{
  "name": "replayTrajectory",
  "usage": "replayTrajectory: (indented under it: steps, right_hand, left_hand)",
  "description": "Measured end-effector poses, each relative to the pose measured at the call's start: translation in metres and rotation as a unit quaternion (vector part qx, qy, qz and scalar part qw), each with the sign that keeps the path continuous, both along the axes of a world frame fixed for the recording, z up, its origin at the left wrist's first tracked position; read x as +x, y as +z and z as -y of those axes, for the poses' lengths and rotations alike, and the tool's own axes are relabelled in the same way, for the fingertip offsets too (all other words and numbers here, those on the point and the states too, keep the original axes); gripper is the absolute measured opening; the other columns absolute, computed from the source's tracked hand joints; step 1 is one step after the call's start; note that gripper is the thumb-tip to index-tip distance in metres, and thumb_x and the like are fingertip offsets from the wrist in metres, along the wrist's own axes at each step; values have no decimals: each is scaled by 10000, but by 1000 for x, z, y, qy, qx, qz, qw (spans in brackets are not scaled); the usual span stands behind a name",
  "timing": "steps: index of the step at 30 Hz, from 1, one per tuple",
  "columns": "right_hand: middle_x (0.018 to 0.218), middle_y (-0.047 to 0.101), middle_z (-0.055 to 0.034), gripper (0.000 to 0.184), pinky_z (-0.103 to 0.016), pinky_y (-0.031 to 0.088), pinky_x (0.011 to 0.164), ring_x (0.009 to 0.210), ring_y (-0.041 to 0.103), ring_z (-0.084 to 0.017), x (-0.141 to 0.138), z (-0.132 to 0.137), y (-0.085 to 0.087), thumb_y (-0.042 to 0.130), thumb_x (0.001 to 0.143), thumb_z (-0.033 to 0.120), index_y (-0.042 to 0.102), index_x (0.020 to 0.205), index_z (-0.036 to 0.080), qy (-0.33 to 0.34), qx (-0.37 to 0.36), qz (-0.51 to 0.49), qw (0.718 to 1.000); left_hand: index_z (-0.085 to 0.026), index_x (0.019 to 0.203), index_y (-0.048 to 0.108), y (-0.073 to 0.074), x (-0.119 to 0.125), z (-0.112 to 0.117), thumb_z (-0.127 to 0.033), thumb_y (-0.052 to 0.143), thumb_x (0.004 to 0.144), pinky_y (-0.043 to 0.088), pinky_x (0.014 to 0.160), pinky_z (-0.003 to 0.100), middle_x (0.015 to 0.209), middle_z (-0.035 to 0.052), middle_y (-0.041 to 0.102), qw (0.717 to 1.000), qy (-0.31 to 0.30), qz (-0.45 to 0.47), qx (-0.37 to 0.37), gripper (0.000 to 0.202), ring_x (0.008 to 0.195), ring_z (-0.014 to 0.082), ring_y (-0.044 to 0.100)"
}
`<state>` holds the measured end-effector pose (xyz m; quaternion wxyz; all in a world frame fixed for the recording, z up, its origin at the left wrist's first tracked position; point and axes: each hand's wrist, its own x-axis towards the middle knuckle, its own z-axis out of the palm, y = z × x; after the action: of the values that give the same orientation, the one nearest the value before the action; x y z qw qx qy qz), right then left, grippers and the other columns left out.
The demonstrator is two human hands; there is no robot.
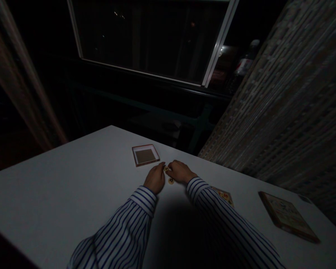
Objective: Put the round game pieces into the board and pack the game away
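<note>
Both my hands rest on a white table (72, 194), sleeves striped blue and white. My left hand (155, 178) is curled, its fingertips touching a small pale puzzle piece (166, 169). My right hand (179, 172) is curled too and meets the same piece from the other side. A second small pale piece (171, 181) lies on the table between my wrists. Just beyond my hands sits an empty square tray with a red rim (145, 155).
A flat printed board (288, 216) lies at the right of the table, and another printed sheet (225, 196) shows partly under my right sleeve. Behind the table is a dark window (151, 37); a patterned wall (291, 112) rises at the right. The room is very dim.
</note>
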<state>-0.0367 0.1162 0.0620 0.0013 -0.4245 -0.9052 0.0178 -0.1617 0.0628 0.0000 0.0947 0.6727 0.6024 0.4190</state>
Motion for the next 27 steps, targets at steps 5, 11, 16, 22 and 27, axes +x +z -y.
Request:
replayTrajectory:
  steps: [5, 11, 16, 22, 27]
  right_hand:
    - [955, 599, -99, 297, -264, 367, 653, 861, 553, -188, -1, 3, 3, 429, 800, 383, 604, 895, 163, 7, 8, 0, 1000]
    - [965, 583, -108, 309, -268, 359, 684, 871, 539, -189, 2, 10, 13, 401, 819, 378, 592, 924, 158, 15, 42, -4, 999]
    - [929, 582, -91, 320, -271, 349, 684, 836, 534, -183, 10, 18, 21, 357, 843, 381, 584, 932, 173, 43, 84, -23, 995]
    - [946, 572, -80, 317, -276, 343, 741, 874, 513, -175, 18, 32, 31, 355, 858, 363, 566, 1002, 177, 59, 95, -48, 993]
    - [994, 563, -84, 312, -278, 335, 815, 941, 494, -168, 27, 43, 40, 408, 842, 305, 527, 1093, 163, 65, 84, -68, 992]
  left_hand:
    - [-74, 1185, 427, 3, 0, 1, -103, 355, 791, 390, 912, 372, 1073, 174, 585, 1000, -5, 30, -5, 401, 1022, 212, 534]
    - [-147, 1178, 430, 15, 1, 8, -148, 361, 818, 423, 867, 374, 1025, 113, 629, 994, -9, 113, -8, 367, 951, 203, 581]
    - [-178, 1129, 468, 21, 2, 10, -209, 388, 821, 444, 838, 343, 952, 65, 654, 984, -11, 177, 12, 319, 897, 181, 600]
    - [-167, 1075, 521, 22, 5, 11, -277, 439, 801, 452, 814, 327, 910, 62, 649, 973, -11, 229, 34, 306, 840, 168, 608]
    - [-148, 1043, 557, 27, 9, 15, -330, 496, 766, 468, 769, 327, 897, 74, 644, 961, -21, 277, 14, 336, 787, 174, 614]
